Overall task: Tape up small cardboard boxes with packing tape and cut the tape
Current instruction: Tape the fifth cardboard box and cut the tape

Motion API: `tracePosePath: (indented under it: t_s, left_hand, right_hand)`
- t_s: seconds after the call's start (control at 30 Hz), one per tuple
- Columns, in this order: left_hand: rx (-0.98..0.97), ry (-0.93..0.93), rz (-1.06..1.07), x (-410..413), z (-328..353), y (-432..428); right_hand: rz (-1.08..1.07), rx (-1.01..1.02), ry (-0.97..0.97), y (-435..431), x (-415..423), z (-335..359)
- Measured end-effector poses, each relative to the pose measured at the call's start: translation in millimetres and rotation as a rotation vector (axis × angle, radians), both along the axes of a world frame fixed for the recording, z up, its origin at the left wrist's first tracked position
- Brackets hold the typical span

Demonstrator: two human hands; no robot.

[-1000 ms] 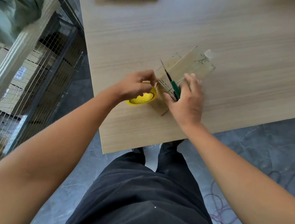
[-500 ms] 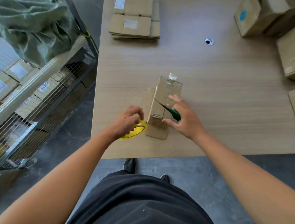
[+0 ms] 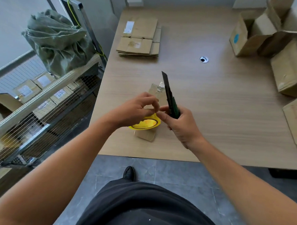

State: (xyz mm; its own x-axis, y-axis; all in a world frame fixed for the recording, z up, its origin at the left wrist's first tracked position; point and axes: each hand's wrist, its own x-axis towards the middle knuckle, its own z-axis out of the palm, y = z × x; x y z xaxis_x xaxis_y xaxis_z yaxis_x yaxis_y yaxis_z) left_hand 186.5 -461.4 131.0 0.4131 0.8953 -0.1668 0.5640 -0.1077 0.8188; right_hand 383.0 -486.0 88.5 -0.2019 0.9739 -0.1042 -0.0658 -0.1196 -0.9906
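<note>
Wood-grain desk (image 3: 223, 118) fills the scene, grey tiled floor below it. Dead ahead of the person at twelve o'clock, close to the near edge, lies the small cardboard box (image 3: 146, 136), and both hands are busy right over it.

Now the left hand (image 3: 135, 111): fingers curled over the yellow tape roll (image 3: 148, 124), gripping it just above the box, with thumb and fingertips drawn together. Whether a strip of tape sits between them, I can't tell.

Over to the right hand (image 3: 180, 125), wrapped tight round the green handle of the utility knife (image 3: 170, 98). The black blade is out, slanting up toward eleven o'clock with its tip past the box's far end. The two hands nearly meet at the thumbs. A scrap of clear tape (image 3: 161, 85) sticks up off the far end of the box.

Farther out at eleven o'clock sits a stack of flattened cartons (image 3: 139, 37). At one to two o'clock there's a cluster of open boxes (image 3: 253, 35), and between the two groups a round cable hole (image 3: 204, 59). Off the desk at nine o'clock stands a wire-mesh rack (image 3: 38, 103) with a green sack (image 3: 59, 39) on top.
</note>
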Motion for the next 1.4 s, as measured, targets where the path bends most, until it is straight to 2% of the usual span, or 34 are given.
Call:
tracePosePath:
  t_s: [0.1,0.2,0.43,0.53,0.6,0.7,0.77,0.83,0.93,1.0,1.1,1.17,1.27,1.33,1.4]
  left_hand:
    - [0.061,0.042,-0.014,13,3,-4]
    - [0.075,0.115,-0.032,19,2,-4]
    - [0.088,0.093,0.048,15,0,14]
    - [0.027,0.094,0.040,5,-3,28]
    - [-0.053,0.022,0.023,-2,-5,37]
    - [0.016,-0.135,-0.007,-13,-6,53]
    - [0.062,-0.117,-0.089,-17,-8,67]
    - [0.084,-0.065,-0.165,-18,-13,80]
    - [0.080,-0.121,-0.184,-24,-23,98]
    - [0.070,-0.177,-0.191,-30,-28,109]
    - [0.042,-0.235,-0.206,-38,-30,123]
    - [0.025,-0.153,-0.222,-47,-27,139]
    - [0.113,0.275,-0.298,-72,-21,173]
    - [0.115,0.497,-0.390,-80,-21,193]
    - [0.049,0.551,-0.454,-73,-25,208]
  right_hand:
    - [-0.041,0.019,-0.017,-1,9,3]
    - [0.022,-0.022,0.006,1,17,7]
    - [0.011,-0.033,-0.007,18,10,12]
    - [-0.070,-0.005,-0.043,32,2,6]
    - [-0.154,-0.014,-0.057,42,-2,1]
    - [-0.325,-0.123,0.007,55,-5,-1]
    - [-0.365,-0.227,0.113,63,-1,-2]
    - [-0.293,-0.283,0.193,69,1,-6]
    - [-0.237,-0.208,0.022,79,-4,-9]
    - [-0.326,-0.153,-0.069,91,-12,-9]
    - [-0.413,-0.155,-0.035,106,-26,-12]
    - [-0.467,-0.159,-0.009,112,-32,-14]
    - [-0.668,-0.193,0.076,116,-23,-19]
    - [-0.699,-0.221,0.045,119,-16,-27]
    - [-0.689,-0.258,0.008,122,-14,-39]
